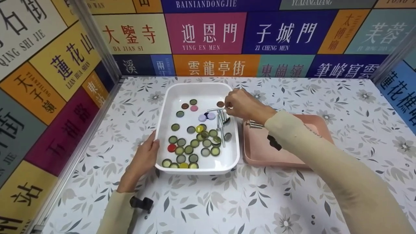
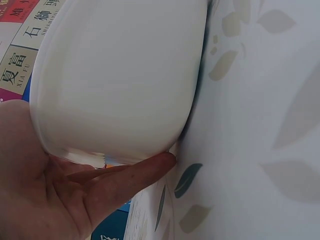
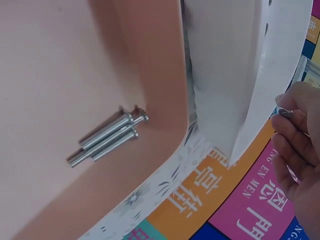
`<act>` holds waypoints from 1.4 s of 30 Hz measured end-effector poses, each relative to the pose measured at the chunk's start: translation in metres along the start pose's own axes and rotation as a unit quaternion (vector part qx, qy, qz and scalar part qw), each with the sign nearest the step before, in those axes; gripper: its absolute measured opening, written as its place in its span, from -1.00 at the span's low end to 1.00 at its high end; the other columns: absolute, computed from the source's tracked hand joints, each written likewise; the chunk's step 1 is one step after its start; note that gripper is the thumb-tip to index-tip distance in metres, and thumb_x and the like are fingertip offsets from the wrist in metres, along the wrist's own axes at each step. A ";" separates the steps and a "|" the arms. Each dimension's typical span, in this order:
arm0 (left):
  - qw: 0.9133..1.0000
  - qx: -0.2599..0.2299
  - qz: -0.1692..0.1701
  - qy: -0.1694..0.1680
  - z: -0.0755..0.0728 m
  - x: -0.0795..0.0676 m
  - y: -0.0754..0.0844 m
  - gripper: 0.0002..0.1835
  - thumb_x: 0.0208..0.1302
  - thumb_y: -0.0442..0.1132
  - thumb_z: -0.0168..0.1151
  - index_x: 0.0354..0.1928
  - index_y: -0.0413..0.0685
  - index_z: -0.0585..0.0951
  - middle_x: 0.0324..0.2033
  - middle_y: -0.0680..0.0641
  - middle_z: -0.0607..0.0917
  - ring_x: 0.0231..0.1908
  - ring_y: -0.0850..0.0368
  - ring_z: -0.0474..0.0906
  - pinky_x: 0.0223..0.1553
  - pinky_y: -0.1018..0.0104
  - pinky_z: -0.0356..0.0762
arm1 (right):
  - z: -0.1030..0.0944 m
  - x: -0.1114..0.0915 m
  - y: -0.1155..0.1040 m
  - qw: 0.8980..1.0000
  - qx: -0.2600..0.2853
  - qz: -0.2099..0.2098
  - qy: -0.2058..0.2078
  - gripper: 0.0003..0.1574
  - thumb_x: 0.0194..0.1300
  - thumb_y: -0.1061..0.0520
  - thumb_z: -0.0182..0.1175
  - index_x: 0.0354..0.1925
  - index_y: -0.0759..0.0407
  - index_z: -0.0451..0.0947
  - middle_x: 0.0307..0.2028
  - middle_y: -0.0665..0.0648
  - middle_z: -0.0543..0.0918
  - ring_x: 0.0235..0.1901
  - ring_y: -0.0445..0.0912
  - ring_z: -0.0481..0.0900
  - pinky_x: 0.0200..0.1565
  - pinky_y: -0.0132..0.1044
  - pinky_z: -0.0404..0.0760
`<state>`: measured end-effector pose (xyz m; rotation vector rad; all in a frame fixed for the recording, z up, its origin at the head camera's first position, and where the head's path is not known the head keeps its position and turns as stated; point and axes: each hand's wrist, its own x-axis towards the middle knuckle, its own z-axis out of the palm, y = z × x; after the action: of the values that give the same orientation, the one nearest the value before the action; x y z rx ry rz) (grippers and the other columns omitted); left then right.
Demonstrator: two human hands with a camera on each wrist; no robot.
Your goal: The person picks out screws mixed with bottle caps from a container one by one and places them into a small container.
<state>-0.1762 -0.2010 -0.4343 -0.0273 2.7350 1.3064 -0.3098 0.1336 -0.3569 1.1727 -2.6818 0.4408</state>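
Note:
A white tray [image 1: 197, 170] holds many bottle caps [image 1: 195, 143], most showing ridged edges and greenish insides, plus silver bolts [image 1: 222, 122] along its right side. At the tray's left wall my left hand [image 1: 147, 152] grips the edge, thumb at the rim and fingers along the outside; in the left wrist view a finger [image 2: 131, 180] reaches along the outer wall. Over the tray's upper right side, my right hand [image 1: 242, 103] pinches a silver bolt [image 1: 215, 109], whose round end [image 3: 285, 113] shows between thumb and fingertip in the right wrist view.
A pink tray [image 1: 276, 161] stands right of the white one, partly under my right forearm. Several silver bolts [image 3: 111, 135] lie together near its corner. Panels with printed signs [image 1: 208, 34] rise behind and to the left of the floral tabletop [image 1: 208, 201].

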 end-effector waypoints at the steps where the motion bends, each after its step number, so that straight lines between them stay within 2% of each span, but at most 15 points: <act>1: 1.000 0.002 0.003 0.001 0.000 0.000 0.000 -0.41 0.63 -0.09 -0.34 0.61 0.00 -0.02 0.48 -0.29 0.29 0.32 -0.20 0.45 0.41 -0.11 0.29 | 0.000 -0.002 0.001 1.000 0.000 -0.001 0.001 -0.90 0.09 0.33 0.28 -0.40 0.35 0.72 -0.44 0.27 0.72 -0.34 0.15 0.59 -0.16 -0.02 0.60; 13: 1.000 0.014 -0.014 -0.008 0.000 0.000 0.003 -0.40 0.63 -0.05 -0.38 0.62 0.04 -0.07 0.52 -0.24 0.22 0.40 -0.18 0.37 0.46 -0.10 0.21 | -0.010 -0.024 0.018 1.000 0.012 0.001 0.022 -0.90 0.14 0.34 0.29 -0.36 0.34 0.74 -0.39 0.28 0.76 -0.29 0.17 0.64 -0.12 0.01 0.62; 17: 1.000 0.012 -0.008 -0.007 0.000 0.000 0.002 -0.40 0.63 -0.07 -0.37 0.62 0.04 -0.05 0.51 -0.25 0.24 0.38 -0.19 0.40 0.46 -0.10 0.22 | -0.008 -0.031 0.023 0.999 0.012 -0.008 0.042 -0.89 0.11 0.35 0.30 -0.36 0.35 0.75 -0.39 0.29 0.77 -0.32 0.18 0.63 -0.17 0.02 0.60; 23: 1.000 0.010 -0.005 -0.005 -0.001 -0.001 0.002 -0.41 0.64 -0.07 -0.36 0.61 0.05 -0.04 0.50 -0.26 0.26 0.33 -0.19 0.45 0.44 -0.10 0.25 | 0.000 -0.040 0.025 0.998 0.015 0.003 0.065 -0.92 0.14 0.31 0.34 -0.35 0.32 0.75 -0.38 0.29 0.75 -0.32 0.18 0.60 -0.16 0.03 0.56; 29: 1.000 0.008 -0.003 -0.006 -0.002 0.000 0.001 -0.40 0.63 -0.08 -0.35 0.61 0.03 -0.04 0.52 -0.24 0.22 0.43 -0.18 0.32 0.49 -0.09 0.15 | 0.001 -0.049 0.027 0.997 0.032 0.017 0.075 -0.94 0.11 0.33 0.34 -0.38 0.32 0.74 -0.40 0.28 0.72 -0.31 0.16 0.57 -0.14 0.02 0.53; 34: 1.000 0.011 0.006 0.000 -0.002 0.000 0.000 -0.40 0.63 -0.10 -0.34 0.61 -0.03 -0.03 0.51 -0.27 0.22 0.46 -0.21 0.26 0.48 -0.11 0.15 | -0.002 -0.057 0.032 0.996 0.040 0.026 0.081 -0.94 0.07 0.36 0.33 -0.40 0.33 0.73 -0.44 0.27 0.70 -0.34 0.14 0.55 -0.17 0.00 0.54; 39: 1.000 0.014 0.004 -0.001 -0.001 0.000 0.000 -0.40 0.63 -0.09 -0.35 0.61 -0.02 -0.04 0.51 -0.28 0.21 0.45 -0.21 0.27 0.48 -0.13 0.14 | -0.004 -0.063 0.038 0.996 0.034 0.019 0.086 -0.93 0.06 0.36 0.36 -0.40 0.34 0.74 -0.42 0.27 0.73 -0.33 0.15 0.63 -0.06 0.03 0.61; 42: 1.000 0.014 0.004 -0.003 0.000 0.000 0.000 -0.40 0.63 -0.09 -0.35 0.61 -0.03 -0.04 0.51 -0.27 0.22 0.44 -0.21 0.30 0.48 -0.13 0.15 | -0.003 -0.068 0.041 0.996 0.032 0.032 0.080 -0.92 0.07 0.32 0.38 -0.38 0.33 0.75 -0.39 0.27 0.74 -0.29 0.16 0.65 -0.02 0.03 0.62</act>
<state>-0.1761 -0.2015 -0.4340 -0.0098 2.7502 1.2693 -0.2942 0.2072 -0.3812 1.0243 -2.5904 0.6070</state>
